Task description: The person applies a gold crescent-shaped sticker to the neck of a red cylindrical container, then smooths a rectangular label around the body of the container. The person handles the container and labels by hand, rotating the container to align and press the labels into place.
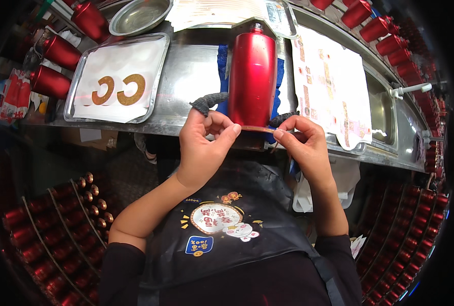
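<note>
A glossy red bottle (252,76) lies on blue cloth (222,64), its neck pointing away from me and its base nearest my hands. Across that base end runs a thin, gold-orange strip (257,129). My left hand (204,148) pinches the strip's left end between thumb and fingers, and my right hand (306,148) pinches its right end. Both index fingers wear dark grey finger covers; the left one rests beside the bottle's side, the right one close to its lower right edge. Whether the strip touches the bottle, I cannot tell.
On the left, a metal tray (160,56) holds white paper with two gold C-shaped pieces (131,90). Printed sheets (334,76) cover the right counter beside a sink (382,102). A metal bowl (139,16) stands at the back. Red bottles (61,51) line both sides.
</note>
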